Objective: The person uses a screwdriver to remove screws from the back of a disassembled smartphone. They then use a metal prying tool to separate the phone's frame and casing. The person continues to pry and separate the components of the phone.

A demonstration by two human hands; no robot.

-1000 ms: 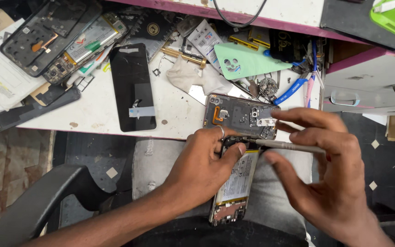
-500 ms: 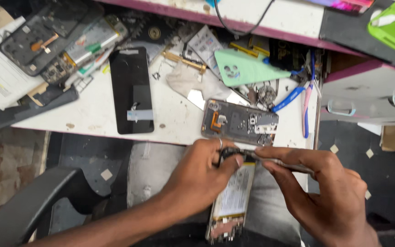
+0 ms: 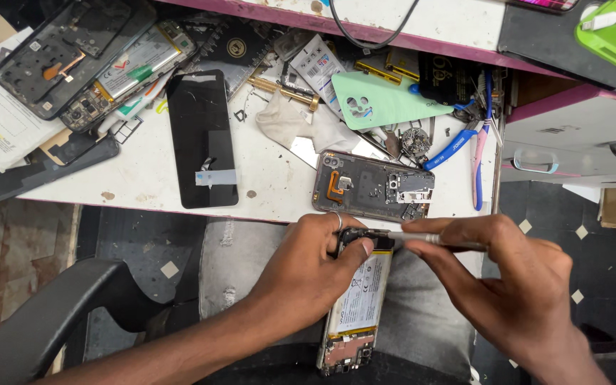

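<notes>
The left hand (image 3: 308, 274) grips the opened phone (image 3: 354, 306) over the lap, below the table edge (image 3: 144, 203). The right hand (image 3: 497, 278) pinches a screwdriver (image 3: 422, 237), tip at the phone's top end. Judged step: working the upper-board screws. The next move calls for a steady, square tip.

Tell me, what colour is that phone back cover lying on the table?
Pale mint green; the back cover shows plainly in the head view.

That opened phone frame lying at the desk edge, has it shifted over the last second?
No. The opened phone frame sits at the same spot on the white desk, beside the black screen panel; only the head camera drifted.
</notes>
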